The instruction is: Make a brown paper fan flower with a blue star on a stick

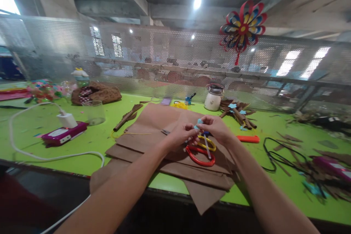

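My left hand [184,134] and my right hand [216,128] meet above a stack of brown paper sheets [153,124]. Between their fingertips is a small light blue piece [199,121], pinched from both sides; whether it is paper or cloth I cannot tell. Under my hands lie scissors [201,161] with red and yellow handles, the tip of their blades showing left of my left hand. A thin white stick [207,148] with a blue end crosses the scissor handles.
On the green table [131,117] stand a white jar [213,99] and a clear cup [94,113]. A rolled brown bundle with blue flowers [241,113] lies right, near a red-handled tool [248,139] and a black cable [270,153]. Left is a purple power strip [64,134]. A perforated metal screen [175,58] stands behind.
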`<state>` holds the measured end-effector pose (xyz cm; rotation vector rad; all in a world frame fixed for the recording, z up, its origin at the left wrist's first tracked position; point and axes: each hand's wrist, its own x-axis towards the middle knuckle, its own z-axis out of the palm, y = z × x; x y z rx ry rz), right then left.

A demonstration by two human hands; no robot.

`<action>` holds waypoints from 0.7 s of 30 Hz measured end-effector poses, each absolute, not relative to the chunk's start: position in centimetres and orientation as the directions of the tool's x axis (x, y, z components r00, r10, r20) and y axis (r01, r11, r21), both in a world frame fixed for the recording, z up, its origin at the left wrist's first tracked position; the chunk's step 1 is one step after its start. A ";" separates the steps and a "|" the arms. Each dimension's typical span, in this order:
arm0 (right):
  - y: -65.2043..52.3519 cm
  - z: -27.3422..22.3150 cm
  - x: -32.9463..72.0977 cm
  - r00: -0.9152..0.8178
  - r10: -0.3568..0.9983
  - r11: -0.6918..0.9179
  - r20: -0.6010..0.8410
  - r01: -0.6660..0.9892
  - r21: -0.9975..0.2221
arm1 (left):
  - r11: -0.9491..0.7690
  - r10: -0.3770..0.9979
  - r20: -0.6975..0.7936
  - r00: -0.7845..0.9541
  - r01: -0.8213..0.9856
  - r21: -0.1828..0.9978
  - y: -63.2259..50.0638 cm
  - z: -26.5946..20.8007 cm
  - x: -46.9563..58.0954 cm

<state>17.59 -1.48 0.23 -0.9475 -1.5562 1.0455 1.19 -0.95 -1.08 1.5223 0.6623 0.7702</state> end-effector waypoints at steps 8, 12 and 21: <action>-1.4 0.2 17.4 -0.163 0.947 0.301 0.278 0.137 -0.944 | -0.018 0.757 0.049 0.651 -0.054 0.998 -0.4 -1.9 1.2; -1.2 0.0 17.6 -0.168 0.943 0.306 0.286 0.108 -0.946 | 0.040 0.725 0.046 0.687 -0.109 0.993 -0.4 -1.9 1.0; -1.4 0.3 17.7 -0.205 0.942 0.287 0.267 0.074 -0.955 | 0.060 0.717 0.042 0.696 -0.121 0.991 -0.4 -1.8 1.0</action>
